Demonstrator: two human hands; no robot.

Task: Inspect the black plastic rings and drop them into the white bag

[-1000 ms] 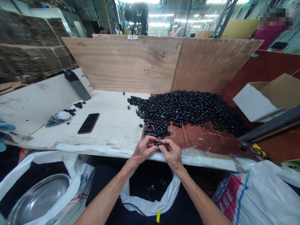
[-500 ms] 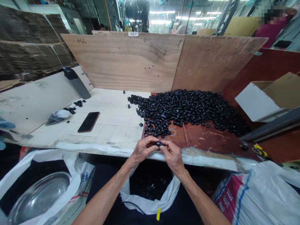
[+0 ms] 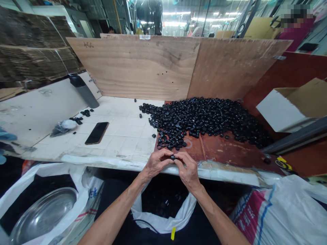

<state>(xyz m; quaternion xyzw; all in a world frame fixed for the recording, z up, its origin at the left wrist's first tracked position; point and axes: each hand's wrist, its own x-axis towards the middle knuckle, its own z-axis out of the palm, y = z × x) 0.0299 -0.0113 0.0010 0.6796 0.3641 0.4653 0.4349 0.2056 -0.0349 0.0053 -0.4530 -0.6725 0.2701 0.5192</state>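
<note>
Left hand (image 3: 157,164) and right hand (image 3: 188,167), both pinched closed on one small black cylindrical part (image 3: 173,157), near the heap of black parts (image 3: 204,122).

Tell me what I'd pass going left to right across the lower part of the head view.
steel bowl → left hand → small black part → right hand → striped woven sack

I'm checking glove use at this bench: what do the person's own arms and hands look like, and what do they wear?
The left forearm and right forearm are bare, with no sleeves in view. The left hand and right hand wear no gloves, and no watch, bracelet or tape shows.
</note>
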